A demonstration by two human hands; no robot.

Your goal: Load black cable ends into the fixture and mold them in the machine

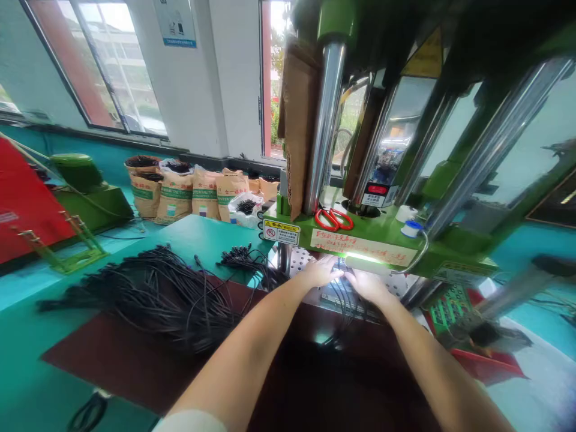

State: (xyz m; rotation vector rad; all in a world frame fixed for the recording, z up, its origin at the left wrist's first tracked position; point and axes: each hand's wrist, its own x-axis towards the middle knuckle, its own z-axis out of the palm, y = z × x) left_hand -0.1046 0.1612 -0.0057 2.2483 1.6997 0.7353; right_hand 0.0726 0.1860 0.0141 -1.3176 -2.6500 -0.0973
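Note:
Both arms reach forward into the lit opening under the front plate of a green press point(432, 252). My left hand point(320, 271) lies at the left of several black cables point(344, 300), its fingertips near their upper ends. From the right, my right hand point(368, 284) comes close to the same cables, just below the bright lamp point(366, 263). Glare and small size hide what the fingers of either hand hold. The cables hang toward me over the metal edge of the press bed.
A large heap of black cables point(171, 294) covers the table point(27, 360) at left, with a smaller bundle point(243, 257) behind it. Red-handled scissors point(333, 219) and a tape roll point(411, 228) lie on the press ledge. Paper sacks point(173, 195) stand by the wall.

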